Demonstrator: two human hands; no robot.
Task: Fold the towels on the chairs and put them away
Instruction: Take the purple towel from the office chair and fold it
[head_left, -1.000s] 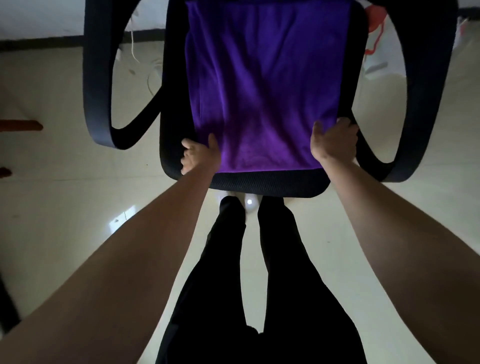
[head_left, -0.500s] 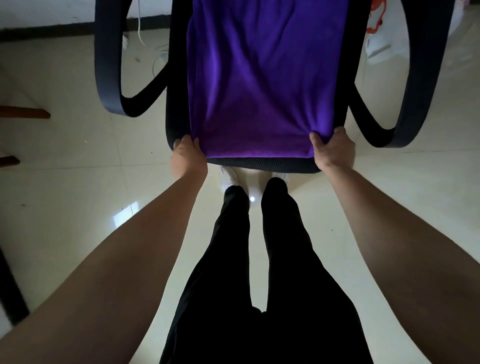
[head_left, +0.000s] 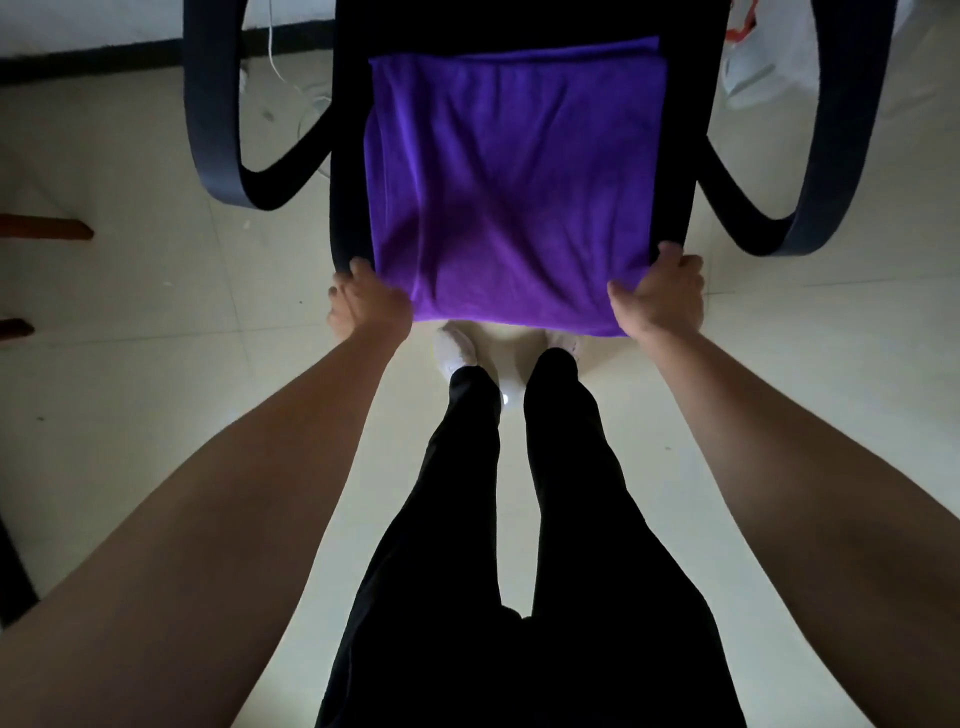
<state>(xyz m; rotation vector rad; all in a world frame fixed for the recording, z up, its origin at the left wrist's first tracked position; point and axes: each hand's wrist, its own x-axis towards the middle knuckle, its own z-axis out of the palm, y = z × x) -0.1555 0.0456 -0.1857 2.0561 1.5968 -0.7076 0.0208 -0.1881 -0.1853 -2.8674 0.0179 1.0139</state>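
Observation:
A purple towel (head_left: 514, 176) lies over the seat of a black armchair (head_left: 345, 171), its near edge hanging past the seat's front. Its far edge shows a fold line near the seat's back. My left hand (head_left: 366, 306) grips the towel's near left corner, and my right hand (head_left: 660, 299) grips the near right corner. Both hands are closed on the cloth, with the towel stretched between them.
Curved black armrests (head_left: 218, 114) stand on both sides of the seat. A white plastic bag (head_left: 763, 67) sits on the tiled floor at the back right; a white cable (head_left: 306, 109) lies at the back left. Brown wooden pieces (head_left: 47, 228) poke in at the left edge. My legs and white shoes (head_left: 457, 353) are below the seat.
Both hands have pulled the towel's near edge toward me, past the seat's front. The towel's far edge has slid down into view on the seat.

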